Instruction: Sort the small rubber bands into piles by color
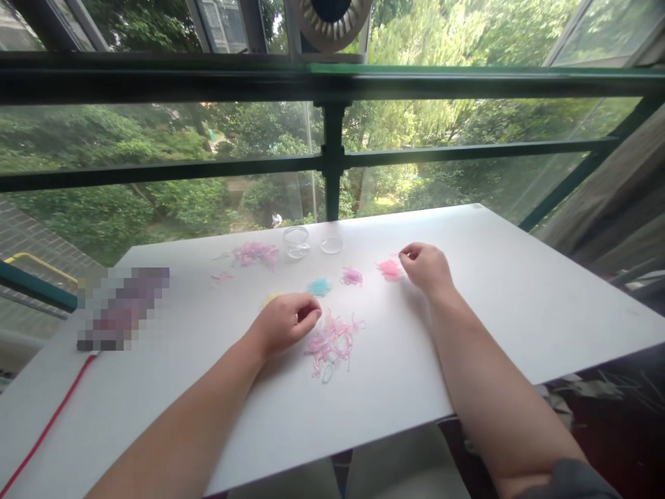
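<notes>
Thin little loops that look like rubber bands lie in piles on the white table (493, 277). My left hand (288, 322) is closed in a pinch at the left edge of a mixed pile (332, 343) of pink, purple and pale bands. Part of a yellow pile (270, 299) shows behind that hand. Over the right side of a bright pink pile (389, 270), my right hand (426, 267) has thumb and forefinger pressed together. Anything in either pinch is too small to make out. Between the hands are a teal pile (318, 287) and a purple pile (352, 276).
Two clear round containers (296, 244) stand near the table's back edge. Left of them lies a larger pink-purple pile (254, 254), with a few pink bands (222, 277) nearby. A blurred-out object (125, 308) with a red cable (49, 426) lies far left. Green railing (332, 159) runs behind.
</notes>
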A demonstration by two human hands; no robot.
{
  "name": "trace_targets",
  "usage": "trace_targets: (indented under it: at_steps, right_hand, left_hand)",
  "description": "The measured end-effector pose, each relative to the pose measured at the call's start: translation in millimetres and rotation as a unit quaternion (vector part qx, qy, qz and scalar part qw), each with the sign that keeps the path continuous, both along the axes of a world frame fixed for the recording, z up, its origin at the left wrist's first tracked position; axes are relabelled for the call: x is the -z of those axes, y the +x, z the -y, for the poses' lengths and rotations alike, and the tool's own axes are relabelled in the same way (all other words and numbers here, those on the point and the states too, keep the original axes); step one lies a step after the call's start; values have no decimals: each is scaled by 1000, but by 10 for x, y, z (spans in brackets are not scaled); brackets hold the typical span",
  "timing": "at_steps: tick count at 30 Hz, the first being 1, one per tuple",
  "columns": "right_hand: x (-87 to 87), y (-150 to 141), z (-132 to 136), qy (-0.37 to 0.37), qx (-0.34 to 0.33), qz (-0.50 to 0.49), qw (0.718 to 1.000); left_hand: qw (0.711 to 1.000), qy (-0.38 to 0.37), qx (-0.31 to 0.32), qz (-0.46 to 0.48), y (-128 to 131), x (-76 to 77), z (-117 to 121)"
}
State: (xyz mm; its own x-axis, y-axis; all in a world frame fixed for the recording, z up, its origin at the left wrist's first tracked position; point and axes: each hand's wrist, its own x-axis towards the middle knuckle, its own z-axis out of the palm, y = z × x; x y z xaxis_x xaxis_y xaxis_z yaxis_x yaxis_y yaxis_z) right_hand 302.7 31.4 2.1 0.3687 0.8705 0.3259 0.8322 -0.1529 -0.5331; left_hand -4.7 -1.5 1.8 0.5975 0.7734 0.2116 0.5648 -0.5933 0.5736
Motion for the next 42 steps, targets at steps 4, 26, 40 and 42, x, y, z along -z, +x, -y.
trace_targets:
  at_steps: [4,26,40,42]
  right_hand:
    - [44,65,-17,-44,24,-6,999]
    - [-58,-300,165,-38,-313,-69,946]
    - [-28,-633,285,-228,-488,-9,843]
    - [-30,-648,290,-224,-487,-2,844]
  left_hand:
    - [1000,7,-7,8,-20,13,-22]
    - [996,-20,39,-82,31,18,37]
    - [995,-18,46,-85,55,91,27]
    - [995,-17,49,-81,56,94,24]
